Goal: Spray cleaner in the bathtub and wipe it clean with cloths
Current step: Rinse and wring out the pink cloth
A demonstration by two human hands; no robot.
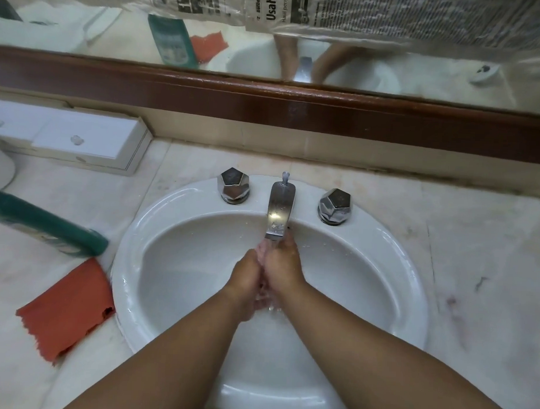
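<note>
I am at a white oval sink, not the bathtub, which is out of view. My left hand and my right hand are pressed together, palm to palm, under water running from the chrome spout. Neither hand holds anything. An orange cloth with a frayed edge lies flat on the counter left of the sink. A green bottle lies on its side beyond the cloth, its far end cut off by the frame edge.
Two chrome tap knobs flank the spout. A white box sits at the back left of the marble counter. A dark wooden ledge runs below a mirror partly covered with newspaper.
</note>
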